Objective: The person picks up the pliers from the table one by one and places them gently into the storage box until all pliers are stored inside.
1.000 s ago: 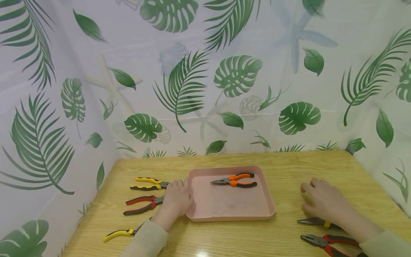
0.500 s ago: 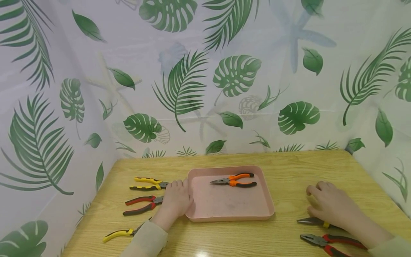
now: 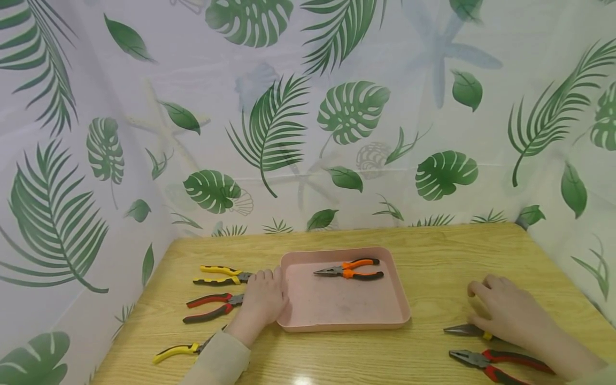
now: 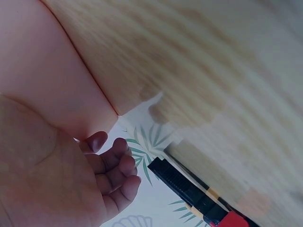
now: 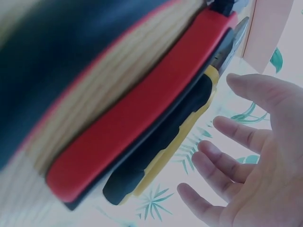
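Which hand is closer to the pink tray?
Left. The left hand rests against the tray's left edge; the right hand is off to the tray's right, over yellow pliers.

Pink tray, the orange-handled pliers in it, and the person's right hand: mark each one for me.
pink tray (image 3: 337, 323): head view, near rim.
orange-handled pliers (image 3: 347, 271): head view, at the pivot.
right hand (image 3: 512, 313): head view, back of the hand.

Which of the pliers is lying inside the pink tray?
The orange-handled pliers, alone in the pink tray. Three other pairs lie on the table left of it, two to its right.
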### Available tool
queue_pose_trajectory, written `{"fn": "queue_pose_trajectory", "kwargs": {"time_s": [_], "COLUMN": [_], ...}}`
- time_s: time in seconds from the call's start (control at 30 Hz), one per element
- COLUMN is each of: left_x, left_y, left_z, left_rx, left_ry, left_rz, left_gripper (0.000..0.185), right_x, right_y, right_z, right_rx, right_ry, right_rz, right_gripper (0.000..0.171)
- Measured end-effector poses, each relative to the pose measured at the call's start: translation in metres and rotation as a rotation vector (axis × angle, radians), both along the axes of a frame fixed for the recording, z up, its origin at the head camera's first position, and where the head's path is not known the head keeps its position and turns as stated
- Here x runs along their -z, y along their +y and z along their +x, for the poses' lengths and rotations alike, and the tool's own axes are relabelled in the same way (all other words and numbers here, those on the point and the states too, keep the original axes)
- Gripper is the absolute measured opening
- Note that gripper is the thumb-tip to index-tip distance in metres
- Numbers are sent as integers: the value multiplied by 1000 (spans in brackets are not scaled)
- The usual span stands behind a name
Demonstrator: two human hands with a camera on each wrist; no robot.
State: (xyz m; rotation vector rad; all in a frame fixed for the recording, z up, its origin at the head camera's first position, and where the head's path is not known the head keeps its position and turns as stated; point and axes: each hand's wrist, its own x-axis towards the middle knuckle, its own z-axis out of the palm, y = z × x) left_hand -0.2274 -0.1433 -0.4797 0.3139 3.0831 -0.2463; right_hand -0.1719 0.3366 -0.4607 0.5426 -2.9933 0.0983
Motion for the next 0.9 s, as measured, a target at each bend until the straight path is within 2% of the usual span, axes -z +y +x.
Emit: {"fn": "queue_pose_trajectory", "kwargs": {"time_s": [0.43,0.57,0.9], "left_x": [-3,-3,-2], "left_y": [1,1,1], "left_z": [2,2,1], "left_rx": [9,9,8], "left_ry": [18,22,16], "left_rz": [10,11,-11], "left_gripper": [33,35,47], "right_x": [5,7,6], "right_y": [14,16,16], "right_z": [14,18,26], "right_rx": [43,57,94], "right_ry": [-8,-7,-84], "right_rz": [-17,-10,0], "right_gripper": [39,39,38]}}
